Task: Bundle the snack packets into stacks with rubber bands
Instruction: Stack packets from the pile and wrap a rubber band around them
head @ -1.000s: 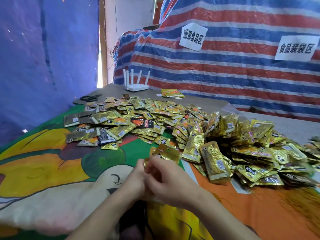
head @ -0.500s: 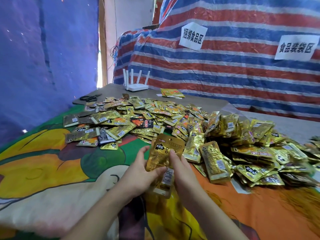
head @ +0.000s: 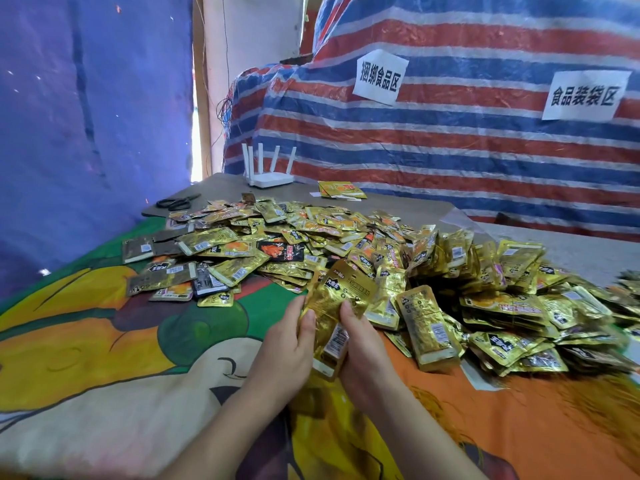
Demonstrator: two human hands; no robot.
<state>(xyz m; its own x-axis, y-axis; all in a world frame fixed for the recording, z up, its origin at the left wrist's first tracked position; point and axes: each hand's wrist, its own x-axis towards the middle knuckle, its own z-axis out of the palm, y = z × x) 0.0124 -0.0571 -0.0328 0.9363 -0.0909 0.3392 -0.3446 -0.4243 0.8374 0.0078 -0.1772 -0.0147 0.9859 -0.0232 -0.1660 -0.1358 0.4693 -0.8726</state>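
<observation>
Gold foil snack packets [head: 334, 306] stacked, long axis upright, tilted right | our left hand [head: 289, 351] and right hand [head: 363, 355] grip them | loose packet pile [head: 398, 258] behind

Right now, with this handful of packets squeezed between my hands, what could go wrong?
1. The gold foil packets are held only between the left hand and right hand, with no rubber band visible on them. The slick foil could fan out or slip from the grip.
2. The loose packet pile lies right behind them. A dropped packet could get lost in it or knock others over.
</observation>
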